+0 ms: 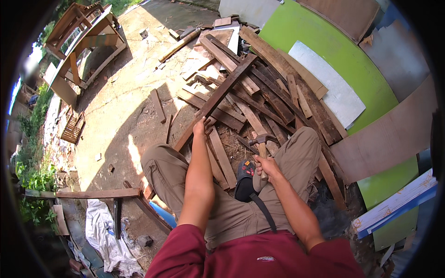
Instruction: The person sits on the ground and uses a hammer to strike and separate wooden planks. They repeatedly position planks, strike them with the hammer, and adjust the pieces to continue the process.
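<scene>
Gripping tight, the right hand [265,166] wraps the claw hammer [261,143] above the knees, while the left hand [200,126] clasps the long dark plank [221,96] slanting across the scrap-wood pile [259,92].

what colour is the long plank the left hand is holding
Dark brown, seen in the head view: the long plank gripped by the left hand.

Both arms out front, hands apart, knees bent wide.
L hand [200,127] reaches far fwd, arm straight, fingers curled in a grip. R hand [262,165] nearer body, elbow bent, fist closed, knuckles up.
</scene>
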`<state>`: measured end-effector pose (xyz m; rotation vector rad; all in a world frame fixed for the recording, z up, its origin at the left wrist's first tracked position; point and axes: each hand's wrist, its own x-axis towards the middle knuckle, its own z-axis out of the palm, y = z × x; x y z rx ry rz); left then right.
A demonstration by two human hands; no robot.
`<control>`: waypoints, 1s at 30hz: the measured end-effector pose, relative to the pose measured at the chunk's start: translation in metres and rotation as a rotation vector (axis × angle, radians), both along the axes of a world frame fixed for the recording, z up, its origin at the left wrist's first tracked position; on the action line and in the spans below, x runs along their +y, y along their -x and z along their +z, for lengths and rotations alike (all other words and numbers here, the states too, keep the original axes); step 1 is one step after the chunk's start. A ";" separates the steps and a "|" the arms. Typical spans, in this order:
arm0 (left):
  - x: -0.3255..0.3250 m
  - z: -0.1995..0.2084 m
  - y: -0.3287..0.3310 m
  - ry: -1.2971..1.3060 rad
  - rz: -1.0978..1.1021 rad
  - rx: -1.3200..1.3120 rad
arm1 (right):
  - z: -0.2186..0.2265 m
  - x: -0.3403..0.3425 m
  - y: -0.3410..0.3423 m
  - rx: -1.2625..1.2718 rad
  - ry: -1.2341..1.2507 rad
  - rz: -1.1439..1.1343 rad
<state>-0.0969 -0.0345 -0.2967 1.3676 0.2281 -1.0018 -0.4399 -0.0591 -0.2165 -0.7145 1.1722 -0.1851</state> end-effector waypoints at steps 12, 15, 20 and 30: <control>0.005 0.269 -0.059 -0.421 -0.527 -0.977 | 0.000 -0.016 -0.003 -0.263 -0.199 -0.109; -0.004 0.312 -0.074 -0.598 -0.972 -1.404 | 0.004 -0.018 -0.005 -0.316 -0.247 -0.158; -0.034 0.297 -0.092 -0.676 -1.119 -1.494 | 0.020 -0.029 -0.007 -0.349 -0.230 -0.192; -0.096 0.064 -0.086 -0.850 -1.109 -1.372 | 0.023 -0.057 0.014 -0.038 0.178 -0.110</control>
